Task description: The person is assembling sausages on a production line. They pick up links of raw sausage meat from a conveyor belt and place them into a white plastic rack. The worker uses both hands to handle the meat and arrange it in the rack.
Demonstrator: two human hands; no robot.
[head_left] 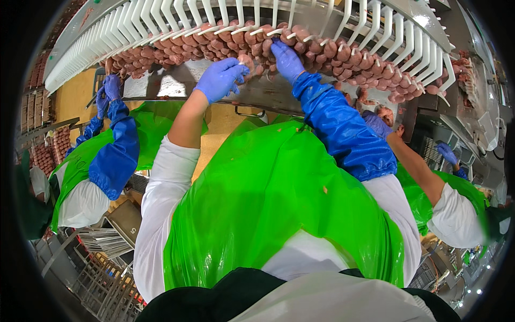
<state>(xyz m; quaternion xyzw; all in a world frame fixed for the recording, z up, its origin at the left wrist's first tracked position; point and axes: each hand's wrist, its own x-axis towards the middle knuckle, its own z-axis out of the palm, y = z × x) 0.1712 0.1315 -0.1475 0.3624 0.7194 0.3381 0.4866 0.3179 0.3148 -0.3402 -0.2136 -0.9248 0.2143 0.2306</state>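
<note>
My left hand, in a thin blue-violet glove, is closed on a pinkish sausage link just below the hanging row. Close by on the right, my right hand wears the same kind of glove and a shiny blue sleeve cover. It reaches up among the sausage links, its fingers closed against them and partly hidden. Strings of short sausage links hang from a curving row of white hooks across the top.
A metal work surface lies below the hooks, with loose links at right. A co-worker's gloved hands are at the left; another person's gloved hand is near my right sleeve. Racks and trays stand lower left.
</note>
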